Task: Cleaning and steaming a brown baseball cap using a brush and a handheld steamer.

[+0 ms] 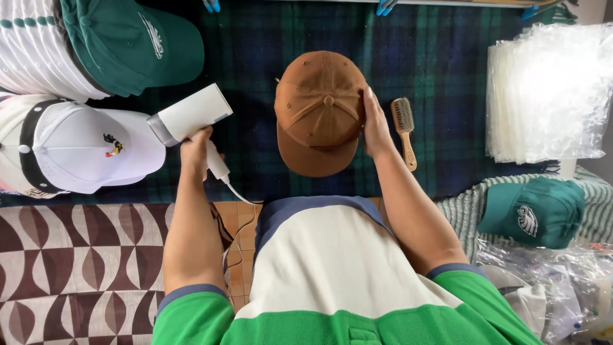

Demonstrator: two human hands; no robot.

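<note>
The left hand [196, 148] grips a white steamer [189, 119], left of the middle. The right hand [373, 124] lies open and flat on the side of the brown cap [319, 112], in the middle of the plaid desk [440, 70]. Hot steam might burn those fingers, since they sit so close. A brush [404, 128] lies just right.

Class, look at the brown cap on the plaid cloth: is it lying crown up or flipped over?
Crown up: the brown cap shows its top button and panel seams, brim toward the person, right hand resting on its side.
</note>
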